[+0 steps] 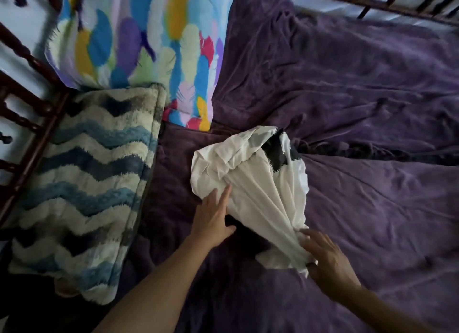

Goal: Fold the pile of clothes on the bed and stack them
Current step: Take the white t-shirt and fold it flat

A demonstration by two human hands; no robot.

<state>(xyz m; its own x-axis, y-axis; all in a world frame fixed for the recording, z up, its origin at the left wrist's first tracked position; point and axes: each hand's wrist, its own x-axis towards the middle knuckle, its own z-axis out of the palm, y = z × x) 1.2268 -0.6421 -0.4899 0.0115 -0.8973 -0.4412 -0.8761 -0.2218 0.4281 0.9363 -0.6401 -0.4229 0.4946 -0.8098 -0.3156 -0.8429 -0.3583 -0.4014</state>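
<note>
Your left hand (213, 218) lies flat on the near left side of the white garment (250, 173), fingers straight and close together with the thumb held out to the side, pressing the cloth down without gripping it. Your right hand (330, 258) grips the near end of the same garment, where the fabric is gathered into tight pleats that fan out from your curled fingers. The garment is crumpled, not folded, with a black print (277, 151) showing at its far end. It rests on the purple bedspread (360, 97) around the middle of the bed, well apart from the right edge. Towards the far left corner a feather-print pillow (139, 42) leans against the dark wooden bed frame (29, 139), and a shaggy zigzag cushion (84, 183) lies along the left edge, just beside it and near your left forearm. Whether the dark patch under the garment between your hands is shadow or cloth cannot be told.
</note>
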